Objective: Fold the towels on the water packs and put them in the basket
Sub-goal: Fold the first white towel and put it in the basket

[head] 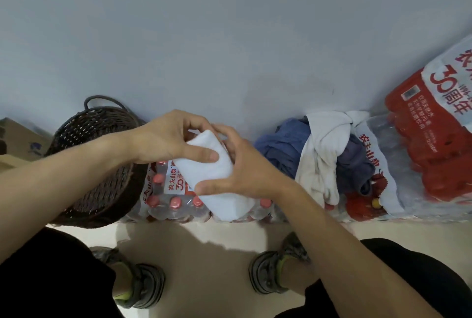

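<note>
A plain grey wall [229, 24] backs a row of shrink-wrapped water packs [173, 200] set on a pale floor [204, 266], seen from above between the person's two feet. A folded white towel [217, 179] is held over the packs, its long axis running from upper left to lower right. It is gripped by both hands: the left hand [163, 139] is curled over its far end with the thumb pressed on top, and the right hand [245, 169] is wrapped round its right edge with the thumb across the near side.

The dark wicker basket [97, 164] stands on the floor just beside the packs, to the left of the towel and under the left forearm. The left hand is therefore judged the nearer one, and the coming move is taken to be a short carry leftward and down into the basket. Whether anything already lies in it cannot be told.

A heap of unfolded towels [324, 154], blue and white, lies on the packs to the right.
</note>
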Demonstrator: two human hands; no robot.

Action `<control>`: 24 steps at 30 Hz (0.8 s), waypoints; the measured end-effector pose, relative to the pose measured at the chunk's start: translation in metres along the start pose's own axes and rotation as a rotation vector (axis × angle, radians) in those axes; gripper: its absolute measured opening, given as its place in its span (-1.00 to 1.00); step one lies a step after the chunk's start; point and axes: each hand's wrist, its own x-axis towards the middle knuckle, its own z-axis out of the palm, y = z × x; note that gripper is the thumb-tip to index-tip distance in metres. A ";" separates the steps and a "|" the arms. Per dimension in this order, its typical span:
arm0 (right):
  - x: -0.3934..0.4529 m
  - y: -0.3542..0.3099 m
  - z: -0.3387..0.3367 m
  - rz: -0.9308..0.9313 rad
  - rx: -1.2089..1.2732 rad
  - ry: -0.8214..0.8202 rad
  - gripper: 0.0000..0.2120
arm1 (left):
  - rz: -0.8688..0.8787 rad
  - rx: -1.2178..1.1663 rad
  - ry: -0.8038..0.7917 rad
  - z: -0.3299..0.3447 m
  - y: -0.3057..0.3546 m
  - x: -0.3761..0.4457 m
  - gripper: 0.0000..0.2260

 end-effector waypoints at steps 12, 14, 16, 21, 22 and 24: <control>0.080 -0.030 0.068 -0.164 -0.347 -0.119 -0.61 | -0.110 0.118 -0.132 -0.106 -0.064 -0.059 -0.74; 0.107 -0.037 0.084 -0.196 -0.457 -0.213 -0.58 | -0.188 0.130 -0.096 -0.125 -0.082 -0.073 -0.78; 0.134 -0.042 0.100 -0.138 -0.492 -0.330 -0.61 | -0.266 0.129 -0.027 -0.144 -0.105 -0.088 -0.79; 0.202 -0.058 0.134 -0.047 -0.499 -0.519 -0.62 | -0.438 0.173 0.133 -0.170 -0.162 -0.116 -0.79; 0.213 -0.059 0.142 -0.031 -0.507 -0.533 -0.63 | -0.460 0.203 0.147 -0.173 -0.171 -0.118 -0.80; 0.229 -0.056 0.161 -0.012 -0.510 -0.563 -0.70 | -0.495 0.254 0.178 -0.178 -0.185 -0.122 -0.80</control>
